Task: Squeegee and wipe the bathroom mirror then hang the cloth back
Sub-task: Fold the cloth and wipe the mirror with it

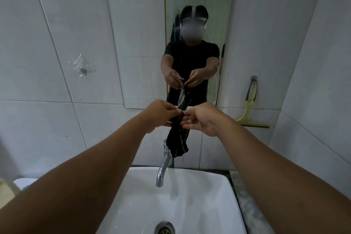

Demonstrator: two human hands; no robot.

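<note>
Over the sink [224, 192], my left hand [161, 114] and right hand [201, 119] both pinch the top edge of the dark cloth [178, 138], which hangs bunched above the tap [164, 165]. Beyond, the squeegee [250, 108] hangs on the wall beside the mirror [197, 5]; judged: squeegeeing done, hanging the cloth remains.

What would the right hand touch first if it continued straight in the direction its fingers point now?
Its fingers already pinch the dark cloth; beyond that, the right hand would probably meet the left hand.
</note>
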